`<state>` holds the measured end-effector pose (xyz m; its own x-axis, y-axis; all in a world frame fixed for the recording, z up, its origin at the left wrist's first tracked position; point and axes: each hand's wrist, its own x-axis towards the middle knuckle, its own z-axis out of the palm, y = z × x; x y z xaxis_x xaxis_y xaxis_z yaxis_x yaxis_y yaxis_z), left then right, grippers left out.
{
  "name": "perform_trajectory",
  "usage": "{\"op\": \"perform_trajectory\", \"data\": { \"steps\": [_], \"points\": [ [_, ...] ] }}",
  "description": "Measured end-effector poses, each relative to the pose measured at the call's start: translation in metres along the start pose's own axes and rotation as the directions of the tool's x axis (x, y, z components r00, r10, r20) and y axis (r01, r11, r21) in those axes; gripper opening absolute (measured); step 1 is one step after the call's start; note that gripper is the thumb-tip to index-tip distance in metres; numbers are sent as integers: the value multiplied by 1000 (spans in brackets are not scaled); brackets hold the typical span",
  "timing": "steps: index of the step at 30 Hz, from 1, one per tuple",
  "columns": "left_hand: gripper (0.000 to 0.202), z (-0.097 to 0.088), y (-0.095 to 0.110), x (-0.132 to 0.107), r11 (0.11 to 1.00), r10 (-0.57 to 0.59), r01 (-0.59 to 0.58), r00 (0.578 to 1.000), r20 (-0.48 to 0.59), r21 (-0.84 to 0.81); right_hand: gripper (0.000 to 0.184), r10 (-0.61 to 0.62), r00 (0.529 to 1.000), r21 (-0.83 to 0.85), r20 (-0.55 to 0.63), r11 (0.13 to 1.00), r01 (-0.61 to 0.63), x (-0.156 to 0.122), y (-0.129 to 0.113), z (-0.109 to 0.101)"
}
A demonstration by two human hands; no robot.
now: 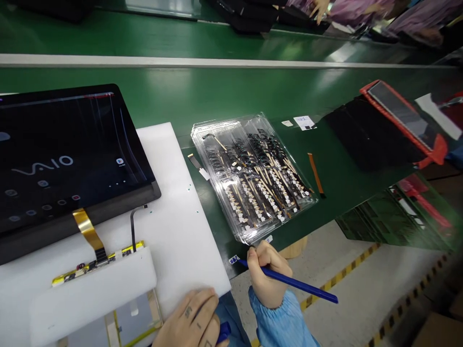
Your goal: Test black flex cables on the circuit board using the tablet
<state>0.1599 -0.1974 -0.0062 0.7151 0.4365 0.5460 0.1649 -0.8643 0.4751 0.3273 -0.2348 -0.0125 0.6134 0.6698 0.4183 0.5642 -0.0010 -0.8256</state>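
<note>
My right hand (269, 274), in a light blue sleeve, is closed round a blue pen (300, 285). The pen's tip touches a small white label (234, 260) with dark marks, stuck near the green table's front edge. At the bottom, my left hand (191, 320) is curled at the corner of the white foam board (181, 231). A blue piece (224, 331) that looks like the pen's cap shows at its fingers, partly hidden. Just beyond my right hand lies a clear plastic tray (249, 235) filled with several rows of small flex cable parts.
A lit tablet screen (65, 159) rests at left, joined by a gold ribbon cable (87, 229) to a circuit strip. An orange flex strip (316, 174) lies right of the tray. A red-framed device (401, 115) is farther right. Other people's hands (320, 9) show across the table.
</note>
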Motion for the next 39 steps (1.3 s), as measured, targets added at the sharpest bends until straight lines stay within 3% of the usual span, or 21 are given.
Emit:
{"op": "perform_trajectory", "data": {
  "steps": [7, 18, 24, 28, 34, 39],
  "points": [
    [33, 3, -1, -17, 999, -17, 23, 992, 128, -44, 38, 3, 1000, 1, -6, 1000, -3, 0, -1, 1],
    [36, 1, 0, -4, 1000, 3, -2, 999, 35, -22, 40, 39, 998, 69, -55, 997, -35, -2, 1, 1],
    [35, -4, 0, 0, 999, -6, 6, 1000, -16, -48, 37, 136, 984, 338, -115, 937, -90, -1, -1, 3],
    [38, -9, 3, 3, 995, 2, -3, 1000, -16, -99, 35, 211, 977, 461, -38, 871, -170, -4, -27, 2],
    [37, -15, 14, -13, 986, -132, 138, 989, 72, -90, 35, 253, 945, 619, 209, 714, -328, -22, -62, 1],
    [34, -22, 17, -21, 972, -196, 206, 976, 91, -111, 37, 220, 947, 520, 233, 795, -313, -37, -65, 2]
  ]
}}
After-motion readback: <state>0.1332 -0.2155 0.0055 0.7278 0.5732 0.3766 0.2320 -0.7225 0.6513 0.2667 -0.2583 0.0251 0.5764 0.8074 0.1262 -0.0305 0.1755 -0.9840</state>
